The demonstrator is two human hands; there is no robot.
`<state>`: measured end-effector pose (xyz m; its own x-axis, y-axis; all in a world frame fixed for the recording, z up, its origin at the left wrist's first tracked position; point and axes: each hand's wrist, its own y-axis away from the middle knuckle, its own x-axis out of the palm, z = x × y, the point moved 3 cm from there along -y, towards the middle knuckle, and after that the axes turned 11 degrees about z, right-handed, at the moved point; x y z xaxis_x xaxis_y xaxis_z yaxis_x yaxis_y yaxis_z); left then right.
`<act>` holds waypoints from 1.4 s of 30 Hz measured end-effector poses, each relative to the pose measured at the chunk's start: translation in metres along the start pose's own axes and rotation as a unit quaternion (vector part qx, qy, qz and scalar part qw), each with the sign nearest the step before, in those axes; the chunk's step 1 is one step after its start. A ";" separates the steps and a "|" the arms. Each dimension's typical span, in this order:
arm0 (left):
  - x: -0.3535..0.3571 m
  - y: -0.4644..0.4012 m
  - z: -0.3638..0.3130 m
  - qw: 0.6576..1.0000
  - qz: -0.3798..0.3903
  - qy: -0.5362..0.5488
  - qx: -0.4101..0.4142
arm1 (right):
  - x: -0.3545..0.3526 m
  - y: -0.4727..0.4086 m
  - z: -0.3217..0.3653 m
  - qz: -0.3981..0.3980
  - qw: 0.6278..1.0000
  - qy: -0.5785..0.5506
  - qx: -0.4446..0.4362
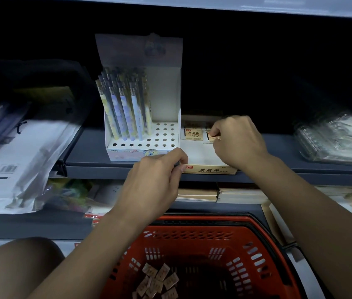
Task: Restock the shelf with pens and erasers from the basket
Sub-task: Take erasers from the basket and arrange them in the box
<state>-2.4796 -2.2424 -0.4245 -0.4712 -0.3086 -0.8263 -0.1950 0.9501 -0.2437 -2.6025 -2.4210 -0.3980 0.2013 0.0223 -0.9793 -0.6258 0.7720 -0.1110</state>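
Erasers are being shelved: the right hand (238,141) pinches an eraser (214,136) into the eraser box (210,169); the left hand (155,180) apparently pinches its near-left corner; next, another from the basket (257,251)
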 end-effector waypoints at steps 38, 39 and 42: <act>-0.014 0.004 -0.005 0.937 -0.045 0.327 -0.113 | -0.016 0.063 0.015 -0.147 0.969 -0.186 -0.067; -0.017 0.004 -0.007 0.924 -0.057 0.362 -0.112 | -0.017 0.071 0.020 -0.155 0.965 -0.195 -0.081; -0.022 0.005 -0.012 0.902 -0.078 0.411 -0.103 | -0.018 0.093 0.037 -0.156 0.956 -0.213 -0.130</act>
<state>-2.4799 -2.2317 -0.4013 -0.8864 -0.4489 -0.1133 -0.4305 0.8892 -0.1547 -2.6363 -2.3258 -0.3843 0.6628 0.1162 -0.7397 -0.6401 0.6005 -0.4792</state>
